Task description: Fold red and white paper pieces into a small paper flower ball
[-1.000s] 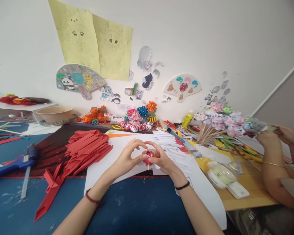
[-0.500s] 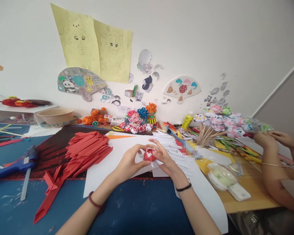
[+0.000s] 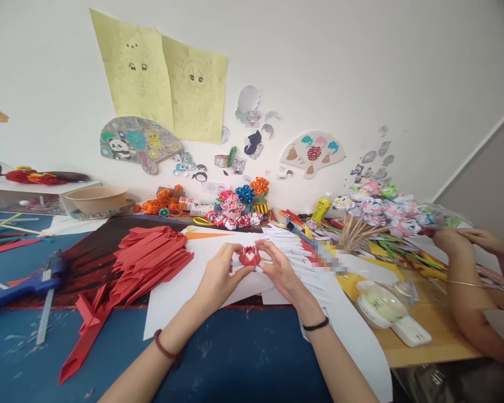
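Observation:
A small red and white folded paper flower (image 3: 249,256) is held between both my hands above a white sheet (image 3: 180,291). My left hand (image 3: 218,277) pinches its left side with thumb and fingers curled. My right hand (image 3: 279,271) grips its right side, fingers bent round it. A pile of folded red paper strips (image 3: 149,254) lies to the left. White folded strips (image 3: 289,246) lie just behind my right hand.
A blue glue gun (image 3: 23,282) rests at the left on the blue table (image 3: 243,358). Paper flowers on sticks (image 3: 378,210), a yellow glue bottle (image 3: 321,206) and a white container (image 3: 380,302) sit at the right, where another person's hands (image 3: 466,240) work. A bowl (image 3: 96,200) stands by the wall.
Both hands have lifted the paper flower slightly farther from me and turned it; the fingers have shifted round it. The other person's hands moved a little.

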The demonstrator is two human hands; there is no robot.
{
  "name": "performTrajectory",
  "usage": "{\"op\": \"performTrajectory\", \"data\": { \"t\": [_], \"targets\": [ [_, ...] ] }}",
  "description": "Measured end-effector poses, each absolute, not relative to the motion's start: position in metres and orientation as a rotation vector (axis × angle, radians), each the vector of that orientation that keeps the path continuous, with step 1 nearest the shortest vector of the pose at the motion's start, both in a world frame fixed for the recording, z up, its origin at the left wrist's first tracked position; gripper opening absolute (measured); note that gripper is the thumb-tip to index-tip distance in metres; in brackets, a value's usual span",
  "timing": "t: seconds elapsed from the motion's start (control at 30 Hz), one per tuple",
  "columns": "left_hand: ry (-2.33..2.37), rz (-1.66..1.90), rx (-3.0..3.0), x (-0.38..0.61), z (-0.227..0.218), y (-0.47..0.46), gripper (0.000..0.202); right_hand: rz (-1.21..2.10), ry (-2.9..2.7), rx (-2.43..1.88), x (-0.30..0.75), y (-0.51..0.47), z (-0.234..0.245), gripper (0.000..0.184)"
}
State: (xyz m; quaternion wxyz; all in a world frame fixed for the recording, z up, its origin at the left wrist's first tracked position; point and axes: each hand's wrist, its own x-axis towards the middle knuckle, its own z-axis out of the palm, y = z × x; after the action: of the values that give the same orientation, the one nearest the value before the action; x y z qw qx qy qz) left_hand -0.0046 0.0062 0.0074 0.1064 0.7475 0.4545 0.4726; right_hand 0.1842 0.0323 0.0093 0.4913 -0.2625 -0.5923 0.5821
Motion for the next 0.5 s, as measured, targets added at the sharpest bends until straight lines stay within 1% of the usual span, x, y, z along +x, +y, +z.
{"op": "performTrajectory", "data": {
  "t": [0.2, 0.3, 0.37, 0.5],
  "targets": [
    [1.283, 1.369, 2.158, -0.004, 0.014, 0.002, 0.035, 1.537, -1.337, -0.562, 0.190, 0.034, 0.011, 0.042],
    [1.275, 1.387, 2.116, -0.005, 0.015, 0.002, 0.038, 1.561, -1.305, -0.565, 0.192, 0.034, 0.013, 0.041],
    [1.268, 1.404, 2.115, -0.005, 0.015, 0.002, 0.033, 1.553, -1.322, -0.576, 0.191, 0.033, 0.014, 0.043],
    [1.220, 1.445, 2.203, -0.005, 0.019, 0.001, 0.018, 1.510, -1.394, -0.585, 0.189, 0.031, 0.014, 0.047]
  ]
}}
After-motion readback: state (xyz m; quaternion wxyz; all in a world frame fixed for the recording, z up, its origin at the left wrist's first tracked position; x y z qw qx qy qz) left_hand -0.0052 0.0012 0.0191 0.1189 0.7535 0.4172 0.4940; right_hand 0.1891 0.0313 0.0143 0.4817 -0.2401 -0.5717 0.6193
